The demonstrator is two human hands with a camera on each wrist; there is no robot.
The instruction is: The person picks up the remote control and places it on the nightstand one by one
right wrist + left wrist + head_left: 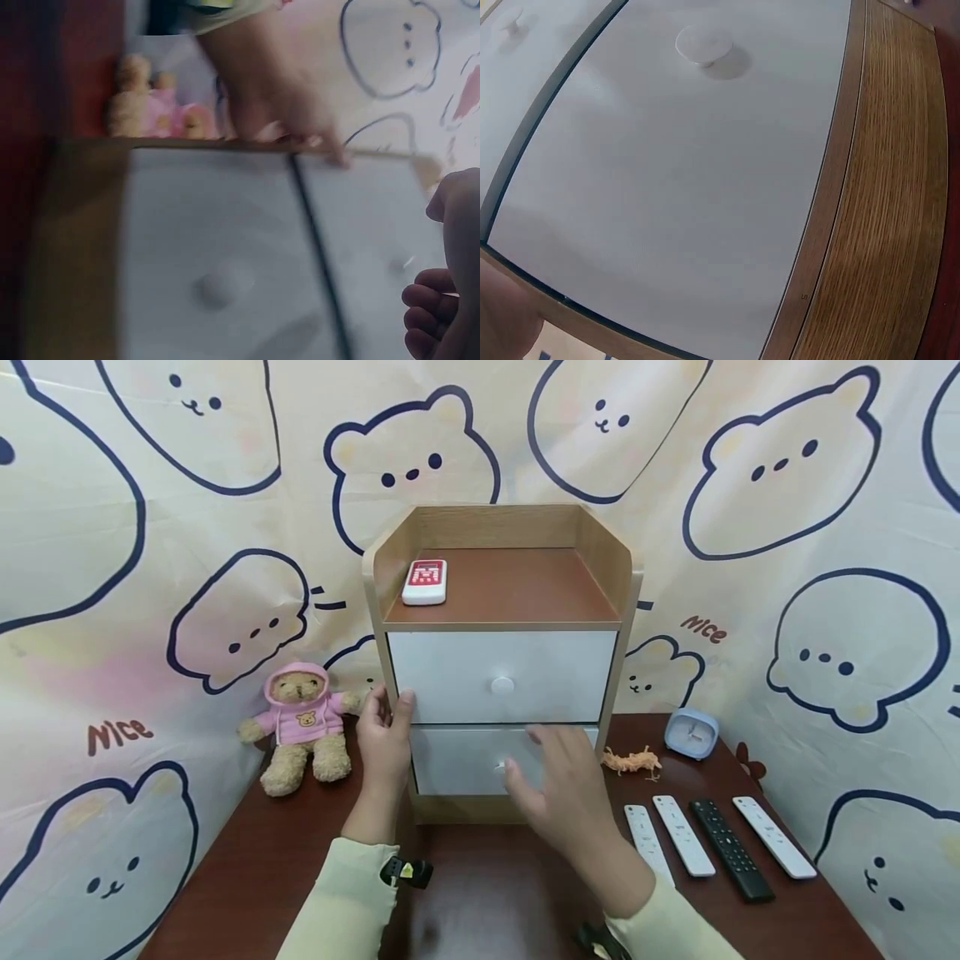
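Note:
A small wooden cabinet (495,568) with two white drawers stands on the dark table. My left hand (386,735) holds its left side edge, thumb at the front edge and fingers along the side panel. The right wrist view also shows this left hand (281,105) at the edge. In front of the lower drawer (457,760) is my right hand (566,785), thumb apart from loosely bent fingers, holding nothing. Its thumb tip overlaps the lower knob (499,767) in the head view. The upper drawer (442,677) has a round white knob (502,686). Both drawers are closed.
A white-and-red device (425,582) lies on the cabinet's top shelf. Left of the cabinet sits a teddy bear (303,727) in a pink hoodie. To the right are an orange figure (632,762), a blue clock (692,732), a black remote (731,850) and several white remotes (774,837).

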